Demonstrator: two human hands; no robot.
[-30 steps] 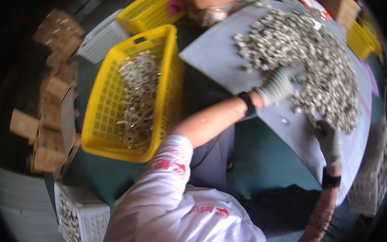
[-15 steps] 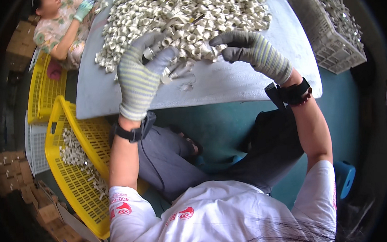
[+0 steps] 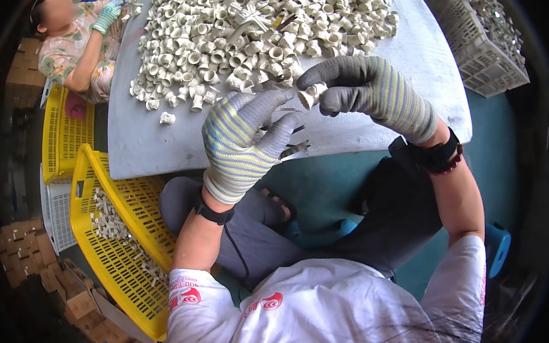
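My right hand [image 3: 376, 93], in a grey-fingered striped glove, pinches a small off-white flared fitting [image 3: 311, 95] between thumb and fingertips, just above the table. Close to its left, my left hand [image 3: 244, 139] wears a matching glove, its thumb and fingers curled toward each other. Thin dark slivers show by the left fingertips; whether they are held or lie on the table I cannot tell. Beyond both hands spreads a large heap of similar fittings [image 3: 216, 46]. One loose fitting [image 3: 167, 117] lies apart on the pale table [image 3: 153, 147].
Long thin tools, one with a yellow part [image 3: 277, 22], rest on the heap. At left stand yellow crates [image 3: 79, 212], the nearer one holding small pale parts. A white crate [image 3: 501, 76] full of parts stands at right. A co-worker [image 3: 85, 57] sits at far left.
My left hand has moved right and nearer to me, and the fitting it held is no longer visible in it. My right hand has come slightly nearer, still with a fitting.
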